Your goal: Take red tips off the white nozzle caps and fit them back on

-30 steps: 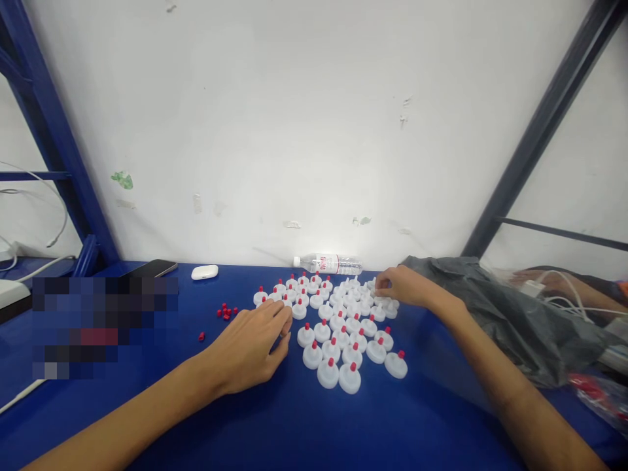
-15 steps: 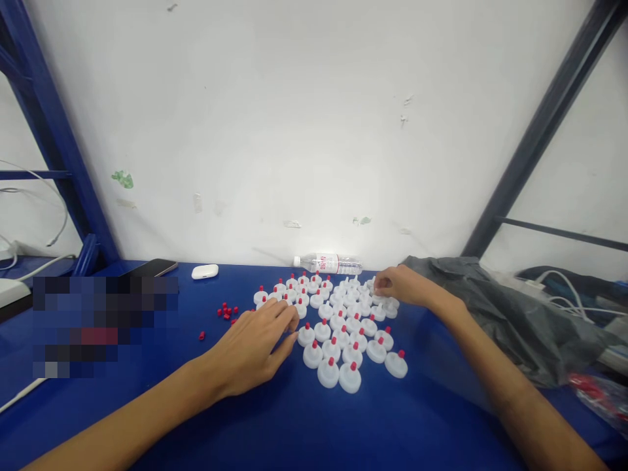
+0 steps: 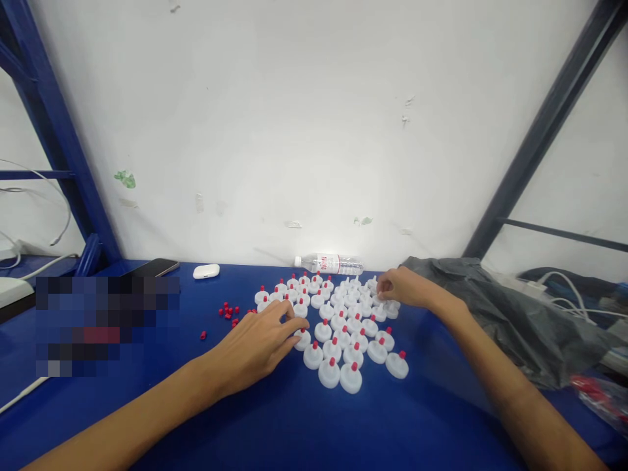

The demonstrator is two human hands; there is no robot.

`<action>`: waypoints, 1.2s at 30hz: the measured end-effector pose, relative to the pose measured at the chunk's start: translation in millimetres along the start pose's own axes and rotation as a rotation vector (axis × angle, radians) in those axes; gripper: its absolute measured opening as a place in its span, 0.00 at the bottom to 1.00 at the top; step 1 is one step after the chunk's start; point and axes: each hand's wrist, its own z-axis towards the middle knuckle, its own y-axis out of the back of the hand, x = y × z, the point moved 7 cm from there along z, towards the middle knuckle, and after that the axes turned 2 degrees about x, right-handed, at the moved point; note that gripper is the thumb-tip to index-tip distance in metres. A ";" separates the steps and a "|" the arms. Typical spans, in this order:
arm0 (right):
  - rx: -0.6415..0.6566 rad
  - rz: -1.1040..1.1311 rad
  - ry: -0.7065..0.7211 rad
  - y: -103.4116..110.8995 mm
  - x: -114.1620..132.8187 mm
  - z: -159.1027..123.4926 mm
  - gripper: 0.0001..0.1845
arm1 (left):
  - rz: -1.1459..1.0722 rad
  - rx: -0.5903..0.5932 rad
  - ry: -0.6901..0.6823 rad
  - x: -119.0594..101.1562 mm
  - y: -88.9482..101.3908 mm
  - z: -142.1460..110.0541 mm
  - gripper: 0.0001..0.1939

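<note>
Several white round caps with red tips stand packed together on the blue table. My left hand lies palm down at the group's left edge, its fingers stretched out and touching the nearest caps. My right hand is at the far right corner of the group, its fingers curled in a pinch over a white cap there; what it grips is too small to make out. A few loose red tips lie left of the caps.
A plastic water bottle lies against the white wall behind the caps. A phone and a white earbud case sit at the back left. A grey plastic bag and white cables are to the right. Blue shelf posts stand on both sides.
My left hand has slid a little to the right, further into the caps. My right hand has stayed at the far right corner of the group.
</note>
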 end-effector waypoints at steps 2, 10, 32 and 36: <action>-0.032 -0.033 -0.008 4.1 2.3 -0.4 0.03 | 0.021 -0.001 -0.005 2.4 -2.2 1.1 0.13; -0.474 -0.124 0.241 39.0 89.4 -25.8 0.20 | 0.032 -0.193 -0.074 0.0 11.3 0.0 0.11; -0.630 -0.039 0.861 -2.9 193.6 -67.5 0.12 | -0.043 -0.210 -0.052 -11.1 24.6 -5.5 0.17; -0.659 -0.104 0.839 2.8 193.8 -67.4 0.13 | -0.324 -0.275 0.029 -5.9 23.5 0.5 0.20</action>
